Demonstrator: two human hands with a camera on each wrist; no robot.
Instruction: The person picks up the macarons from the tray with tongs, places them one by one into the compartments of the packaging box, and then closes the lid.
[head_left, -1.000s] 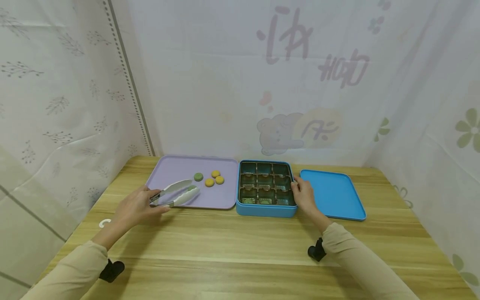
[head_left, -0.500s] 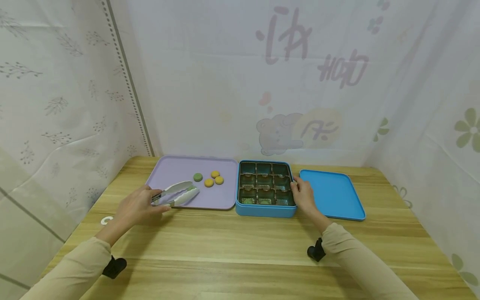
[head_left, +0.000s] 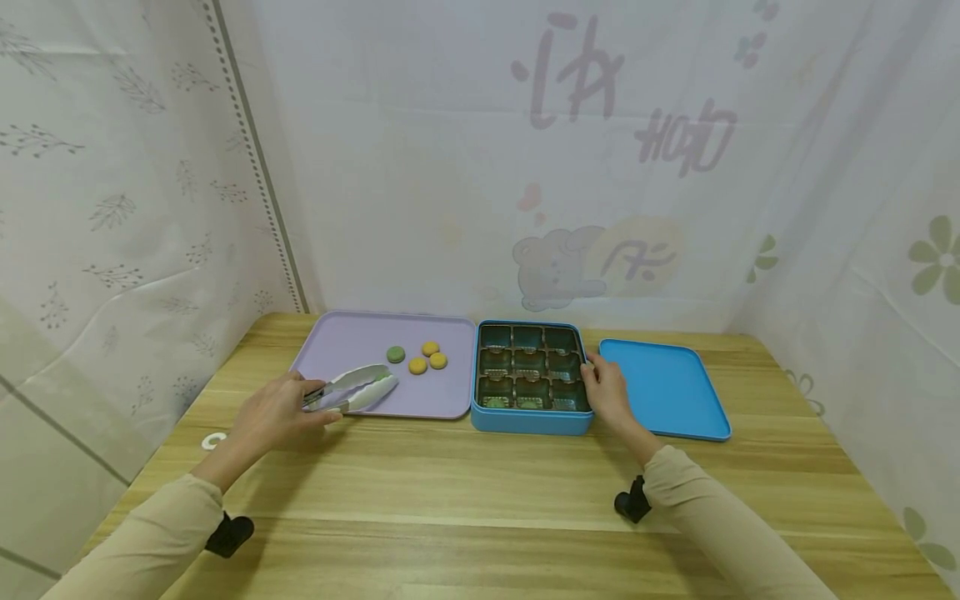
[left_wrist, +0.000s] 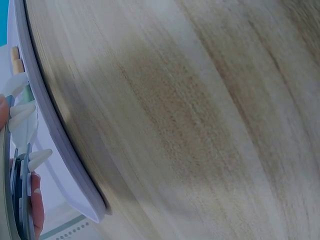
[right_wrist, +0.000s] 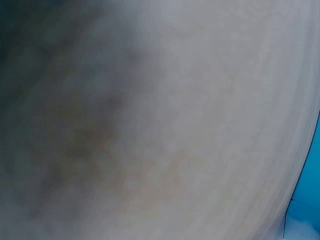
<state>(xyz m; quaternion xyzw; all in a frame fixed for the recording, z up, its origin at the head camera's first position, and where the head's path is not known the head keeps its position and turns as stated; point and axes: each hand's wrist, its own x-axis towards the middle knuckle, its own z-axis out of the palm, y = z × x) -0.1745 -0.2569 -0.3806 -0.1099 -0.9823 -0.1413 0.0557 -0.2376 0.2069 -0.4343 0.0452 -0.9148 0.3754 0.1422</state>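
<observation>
In the head view my left hand (head_left: 273,412) holds a pair of tongs (head_left: 352,390) with pale tips, low over the front left of a lilac tray (head_left: 360,329). Between the tips is a green macaron (left_wrist: 27,93), mostly hidden from above but seen from the side in the left wrist view. A second green macaron (head_left: 396,354) and several yellow macarons (head_left: 417,365) lie farther back on the tray. My right hand (head_left: 609,390) grips the right rim of a blue box (head_left: 531,422), whose dark insert (head_left: 529,363) has several compartments. Green shows at the bottom of its front compartments.
A blue lid (head_left: 667,387) lies flat to the right of the box. The tray's right edge sits against the box's left side. On the wooden table (head_left: 450,517), a small white ring (head_left: 213,441) is near my left wrist. A patterned curtain (head_left: 420,167) hangs behind.
The tips of the tongs have drawn closer together around the green macaron. My left forearm has shifted slightly to the right; my right hand, the box and the tray stay put.
</observation>
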